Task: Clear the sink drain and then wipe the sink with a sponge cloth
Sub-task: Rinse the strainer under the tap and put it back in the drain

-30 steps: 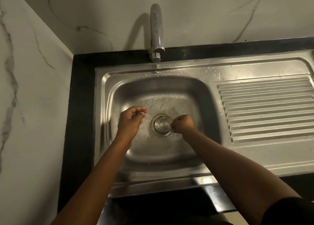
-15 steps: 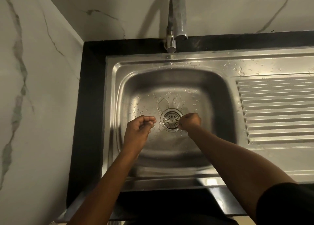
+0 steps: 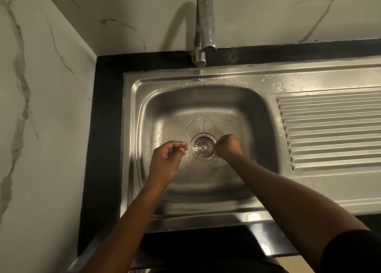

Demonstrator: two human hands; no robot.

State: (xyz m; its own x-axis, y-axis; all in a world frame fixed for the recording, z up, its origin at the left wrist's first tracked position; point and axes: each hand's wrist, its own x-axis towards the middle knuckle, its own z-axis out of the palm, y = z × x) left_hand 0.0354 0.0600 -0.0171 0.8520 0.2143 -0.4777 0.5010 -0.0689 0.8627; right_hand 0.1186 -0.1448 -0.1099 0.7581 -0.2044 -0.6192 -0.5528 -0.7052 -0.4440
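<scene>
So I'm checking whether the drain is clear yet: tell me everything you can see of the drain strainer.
The drain strainer is a round, shiny metal disc with a ring of radial slots around a small centre knob, inside a wider flat flange. It sits flush in the middle of the wet sink floor. No debris shows on it. The right hand is closed at its right edge; contact is unclear. The left hand is curled just left, apart.

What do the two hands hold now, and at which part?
Cannot be told. Both the left hand and the right hand are curled beside the drain strainer; nothing shows in either.
</scene>
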